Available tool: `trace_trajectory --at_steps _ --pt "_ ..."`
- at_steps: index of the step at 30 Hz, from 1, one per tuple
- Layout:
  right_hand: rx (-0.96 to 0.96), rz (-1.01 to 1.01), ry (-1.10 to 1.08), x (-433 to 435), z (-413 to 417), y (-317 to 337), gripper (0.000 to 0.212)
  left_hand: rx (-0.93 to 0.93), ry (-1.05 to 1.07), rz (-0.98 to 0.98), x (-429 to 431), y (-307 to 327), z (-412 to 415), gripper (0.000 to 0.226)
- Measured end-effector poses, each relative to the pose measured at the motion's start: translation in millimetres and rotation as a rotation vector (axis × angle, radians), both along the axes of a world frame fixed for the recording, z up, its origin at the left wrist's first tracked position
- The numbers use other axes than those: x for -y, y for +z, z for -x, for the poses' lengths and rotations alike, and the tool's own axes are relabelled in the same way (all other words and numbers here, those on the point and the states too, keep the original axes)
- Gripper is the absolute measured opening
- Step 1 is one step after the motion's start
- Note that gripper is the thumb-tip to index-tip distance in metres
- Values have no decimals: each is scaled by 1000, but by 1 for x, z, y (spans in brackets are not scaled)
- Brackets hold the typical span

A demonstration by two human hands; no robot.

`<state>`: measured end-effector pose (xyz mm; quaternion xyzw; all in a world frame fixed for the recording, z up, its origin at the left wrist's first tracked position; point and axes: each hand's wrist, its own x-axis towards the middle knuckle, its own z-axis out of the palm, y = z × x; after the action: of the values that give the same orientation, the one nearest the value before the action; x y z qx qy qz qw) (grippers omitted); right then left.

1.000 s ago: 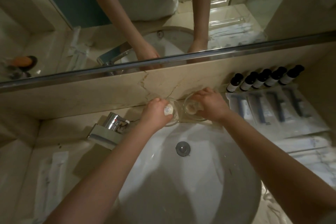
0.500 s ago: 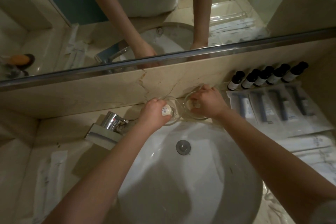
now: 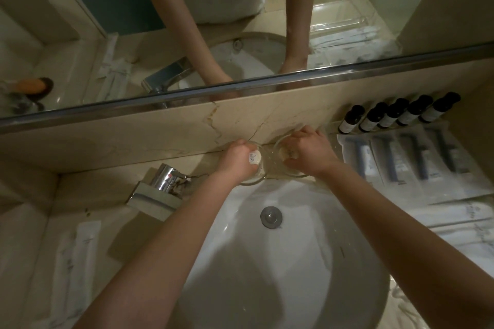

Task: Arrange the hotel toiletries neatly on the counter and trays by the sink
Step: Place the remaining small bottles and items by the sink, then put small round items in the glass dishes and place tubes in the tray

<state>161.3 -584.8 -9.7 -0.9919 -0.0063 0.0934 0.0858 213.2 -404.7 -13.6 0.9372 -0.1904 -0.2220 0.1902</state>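
Glass dishes [image 3: 258,178], two, at sink [image 3: 294,270] rim: left hand [image 3: 236,163] gripping wrapped soap [image 3: 254,158], right hand [image 3: 308,153] hold unclear; a nudge could tip either basinward

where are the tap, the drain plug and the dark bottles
tap [image 3: 153,201], head view, on its flat spout
drain plug [image 3: 271,217], head view, on its centre
dark bottles [image 3: 390,116], head view, on the middle bottle's body

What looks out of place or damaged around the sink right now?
A dark, branching crack or vein runs down the backsplash above the left glass, and brownish grime sits at the base of the tap. The bottles and packets lie in tidy rows.
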Motion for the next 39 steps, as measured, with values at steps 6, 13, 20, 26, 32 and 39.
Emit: trace_trajectory --at_steps 6,13,20,26,32,39 --pt "-2 -11 -12 -2 1 -1 42 31 -48 15 10 -8 2 39" --pt "0 -24 -17 -4 2 0 39 45 -70 14 8 -10 0 41" --pt "4 -56 -50 -5 5 7 44 40 -47 26 7 -8 2 49" --pt "74 -62 -66 -14 19 19 47 97 -53 18 -6 13 8 48" --pt "191 -105 -33 -53 50 46 42 281 -5 139 -50 52 42 42" --pt "252 -175 80 -131 94 75 39 389 134 214 -132 92 105 35"
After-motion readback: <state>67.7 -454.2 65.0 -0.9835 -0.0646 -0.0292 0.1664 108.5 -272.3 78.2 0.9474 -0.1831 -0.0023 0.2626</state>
